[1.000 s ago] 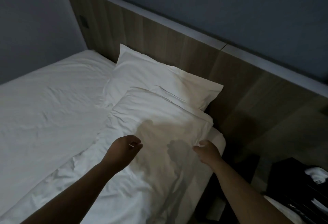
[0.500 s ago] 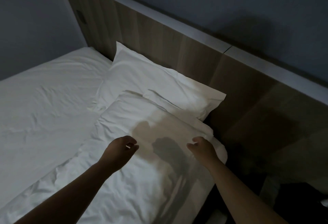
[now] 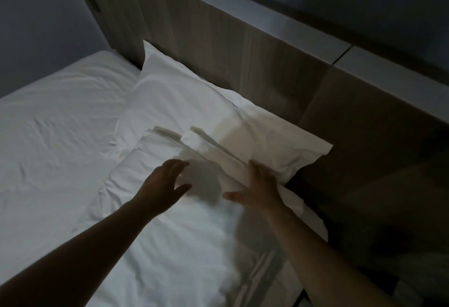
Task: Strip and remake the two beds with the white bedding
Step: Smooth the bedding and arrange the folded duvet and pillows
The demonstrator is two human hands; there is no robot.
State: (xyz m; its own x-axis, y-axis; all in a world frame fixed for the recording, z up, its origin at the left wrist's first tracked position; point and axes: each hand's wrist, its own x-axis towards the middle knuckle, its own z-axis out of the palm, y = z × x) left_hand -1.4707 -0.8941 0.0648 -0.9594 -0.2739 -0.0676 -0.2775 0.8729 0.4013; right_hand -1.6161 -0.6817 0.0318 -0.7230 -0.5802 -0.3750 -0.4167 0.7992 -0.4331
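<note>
Okay, both hands just let go. Half a second ago the left hand and right hand were curled on the top edge of the duvet; now all fingers are splayed and nothing is pinched.

- Right hand: palm down on the turned-back fold, near the bed's right edge. Looks like it's pressing flat.
- Left hand: spread over the duvet just left of that. It's motion-blurred, so I can't tell if it touches.
- Duvet: covers the near right side of the bed, and its folded top edge overlaps the lower edge of the pillow.
- Pillow: lies against the headboard, same spot as before.
- Sheet: bare and wrinkled on the left, with no duvet over it.

My read is that placing the top edge is finished and smoothing has started. This end of the bed is close to made. The duvet sits bunched to the right, so it probably needs pulling left across the sheet. The second bed is out of view, status unknown.
</note>
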